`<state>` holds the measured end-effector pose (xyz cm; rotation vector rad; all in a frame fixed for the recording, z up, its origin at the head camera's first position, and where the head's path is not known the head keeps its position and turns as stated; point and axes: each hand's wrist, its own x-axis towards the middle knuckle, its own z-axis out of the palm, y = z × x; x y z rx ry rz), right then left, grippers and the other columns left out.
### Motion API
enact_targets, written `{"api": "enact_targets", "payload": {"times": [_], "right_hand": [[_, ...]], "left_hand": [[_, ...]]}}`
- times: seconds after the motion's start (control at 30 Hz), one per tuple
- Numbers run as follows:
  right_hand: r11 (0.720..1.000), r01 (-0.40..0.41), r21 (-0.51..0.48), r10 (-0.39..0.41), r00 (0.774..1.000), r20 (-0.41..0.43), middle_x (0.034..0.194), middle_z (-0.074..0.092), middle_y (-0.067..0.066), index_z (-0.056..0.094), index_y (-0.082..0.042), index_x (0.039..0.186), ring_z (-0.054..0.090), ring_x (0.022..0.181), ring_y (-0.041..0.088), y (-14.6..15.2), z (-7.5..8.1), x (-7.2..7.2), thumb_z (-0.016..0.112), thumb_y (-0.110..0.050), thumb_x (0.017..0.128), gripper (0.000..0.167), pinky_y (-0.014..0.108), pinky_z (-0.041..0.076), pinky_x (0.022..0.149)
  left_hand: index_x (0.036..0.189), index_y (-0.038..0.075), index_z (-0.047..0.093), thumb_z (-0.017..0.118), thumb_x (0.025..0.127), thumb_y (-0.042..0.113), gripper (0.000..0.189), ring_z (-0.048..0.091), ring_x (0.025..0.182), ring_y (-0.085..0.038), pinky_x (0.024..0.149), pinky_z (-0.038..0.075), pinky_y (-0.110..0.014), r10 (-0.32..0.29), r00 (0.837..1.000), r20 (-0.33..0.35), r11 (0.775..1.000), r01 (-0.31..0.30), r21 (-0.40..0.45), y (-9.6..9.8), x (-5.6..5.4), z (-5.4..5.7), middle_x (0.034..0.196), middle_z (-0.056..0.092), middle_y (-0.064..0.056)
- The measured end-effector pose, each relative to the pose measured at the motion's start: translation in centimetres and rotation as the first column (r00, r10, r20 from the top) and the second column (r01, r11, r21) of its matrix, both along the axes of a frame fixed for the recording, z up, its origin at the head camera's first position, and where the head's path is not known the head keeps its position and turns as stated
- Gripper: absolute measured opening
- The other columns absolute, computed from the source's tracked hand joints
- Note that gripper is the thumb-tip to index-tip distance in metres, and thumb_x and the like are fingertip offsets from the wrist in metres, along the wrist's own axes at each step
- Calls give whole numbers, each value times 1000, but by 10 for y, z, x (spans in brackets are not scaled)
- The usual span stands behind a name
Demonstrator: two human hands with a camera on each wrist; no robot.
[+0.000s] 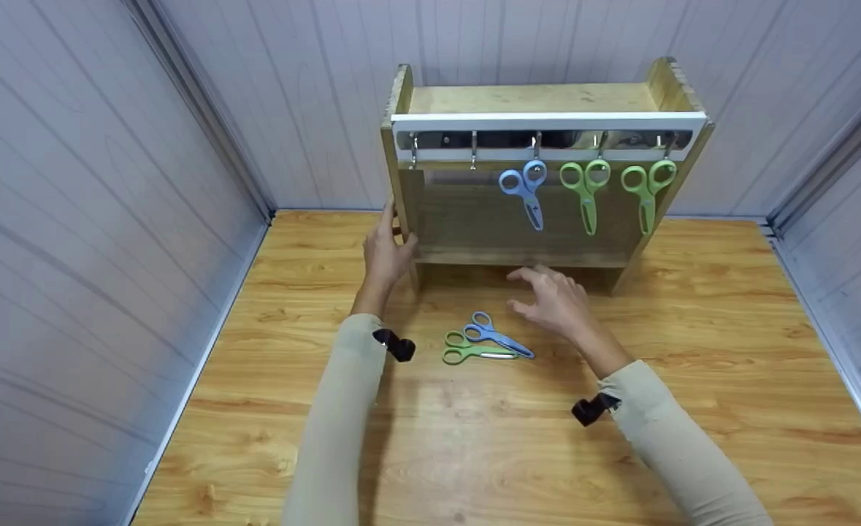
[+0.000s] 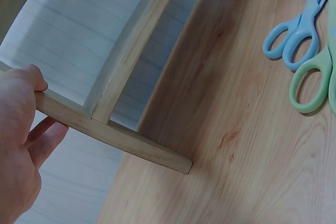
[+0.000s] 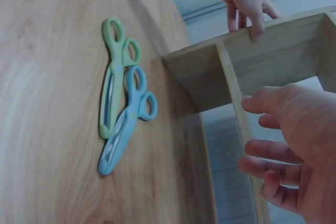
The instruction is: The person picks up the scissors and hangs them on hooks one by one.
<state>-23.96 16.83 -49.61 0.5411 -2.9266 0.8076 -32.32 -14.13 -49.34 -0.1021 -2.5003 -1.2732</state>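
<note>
My left hand (image 1: pixel 386 252) grips the left side board of a wooden shelf rack (image 1: pixel 521 257); in the left wrist view the thumb and fingers lie on opposite sides of the board (image 2: pixel 131 142). Close in front of the lower shelf is my right hand (image 1: pixel 554 301), fingers loosely bent with nothing in them. Blue scissors (image 1: pixel 499 337) lie partly over green scissors (image 1: pixel 459 355) on the wooden surface, to the left of the right hand. On the rack's hooks hang blue scissors (image 1: pixel 529 190) and two green pairs, one in the middle (image 1: pixel 586 191) and one rightmost (image 1: pixel 648 191).
A metal hook strip (image 1: pixel 503 139) runs across the rack's upper front. Its two left hooks (image 1: pixel 474 150) carry nothing. Pale panelled walls (image 1: pixel 94 219) stand at the left, back and right of the wood-patterned surface (image 1: pixel 255 438).
</note>
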Motion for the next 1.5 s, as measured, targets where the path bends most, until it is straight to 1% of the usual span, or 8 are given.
{"api": "enact_targets", "payload": {"times": [0.17,0.4,0.63,0.8,0.9,1.1,1.2,1.5], "right_hand": [[996,-88,23,88,996,23,125,78,20,76,-10,141,78,102,39,-1,-6,0,86,-26,99,47,57,63,83],[984,-159,79,154,986,64,124,78,20,76,-11,142,70,82,26,-3,-12,0,87,-25,99,47,50,61,76],[979,-173,106,167,984,62,121,79,16,76,-14,142,76,96,37,-3,-19,1,88,-22,97,48,56,62,80],[978,-176,108,167,982,92,123,79,17,75,-14,143,77,106,40,-5,-25,3,89,-25,97,49,62,62,91],[979,-173,109,160,980,117,119,80,17,76,-14,143,76,102,35,-6,-29,3,89,-29,97,50,59,61,92],[973,-168,158,150,981,120,99,81,9,79,-14,138,70,85,24,-7,-39,0,89,-33,94,49,45,54,73],[971,-170,167,147,979,140,95,81,7,80,-14,136,66,81,21,-7,-44,-2,90,-32,93,48,40,49,69],[973,-188,137,155,963,218,95,80,8,81,-11,134,59,79,17,-10,-53,1,87,-26,98,40,35,42,74]], "left_hand": [[176,11,39,71,103,2,80,78,131,-43,111,62,-56,-3,1000,-4,1000,3,-5,0,0,0,165,62,-22],[177,11,37,71,104,3,81,77,133,-42,110,63,-55,-2,1000,14,1000,2,9,0,0,1,167,61,-22],[175,9,40,71,104,4,78,77,134,-43,113,61,-57,2,1000,21,1000,-2,5,0,0,2,166,61,-22],[174,8,41,72,103,5,77,78,132,-42,116,60,-57,5,1000,9,1000,-5,-5,0,0,2,164,63,-22],[174,9,41,73,103,4,78,78,131,-42,114,60,-57,3,1000,0,1000,-3,-4,0,-1,1,163,63,-22],[175,9,41,73,103,5,79,78,131,-41,114,60,-57,4,1000,3,1000,-4,-8,0,0,0,164,64,-22],[175,10,40,73,103,6,79,78,132,-41,113,61,-57,1,1000,7,1000,-1,-6,0,0,0,165,63,-21],[176,11,39,72,103,5,80,78,132,-41,113,61,-57,-4,1000,2,1000,4,-7,-1,0,-1,165,63,-21]]}}
